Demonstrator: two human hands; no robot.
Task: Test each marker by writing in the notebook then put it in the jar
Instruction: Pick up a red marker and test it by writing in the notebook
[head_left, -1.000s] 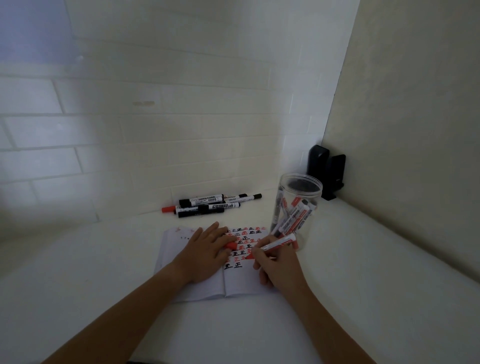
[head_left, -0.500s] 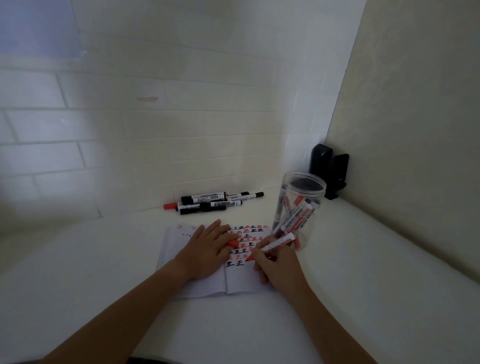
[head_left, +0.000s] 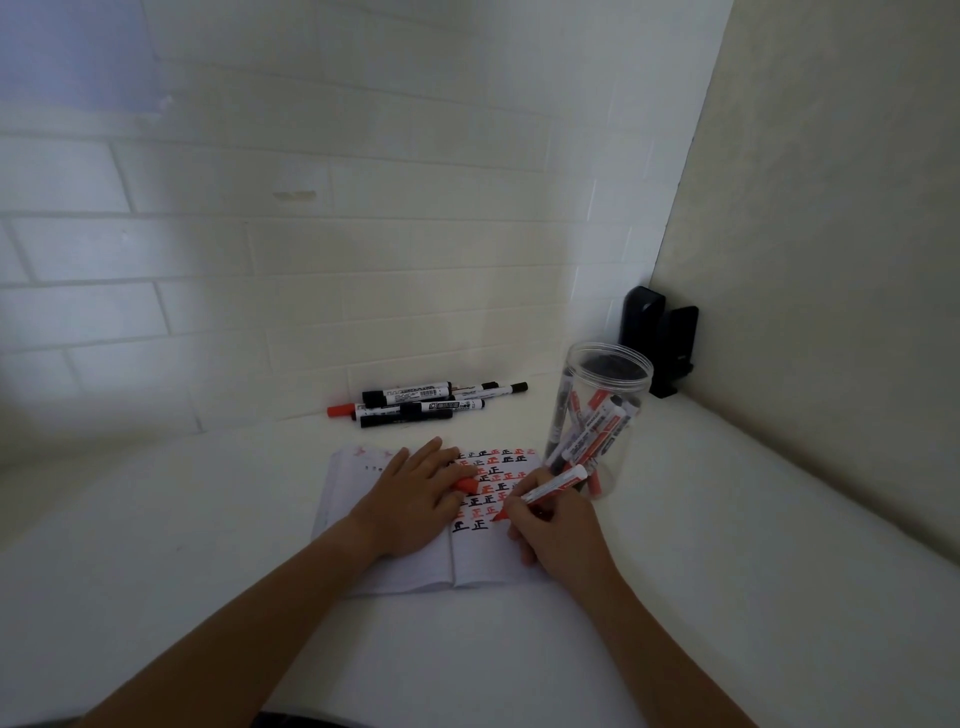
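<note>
we see an open notebook (head_left: 467, 566) lying flat on the white tabletop (head_left: 727, 597), its right page filled with rows of red and black written characters. our right hand (head_left: 558, 530) grips a red marker (head_left: 550, 486) like a pen, its fingers (head_left: 519, 506) curled round the barrel near the tip, and the red tip touches the right page beside the lower rows of marks. the barrel slants up and away toward the jar.

our left hand (head_left: 415, 499) lies palm down across the middle of the notebook, fingers mostly straight and pressing on the paper. a red cap (head_left: 466, 486) shows at its fingertips; it seems tucked between or under them, but we cannot tell exactly how it is held.

the clear jar (head_left: 597, 415) stands upright and open just beside the notebook's far right corner. several markers lean inside it, some with red caps and some with black.

near the tiled wall (head_left: 260, 260), beyond the notebook, a small pile of markers (head_left: 421, 402) lies on the tabletop, mostly black-capped, with one red cap sticking out at the left end. in the corner behind the jar stands a black object (head_left: 657, 338) against the wall; we cannot tell what it is.
</note>
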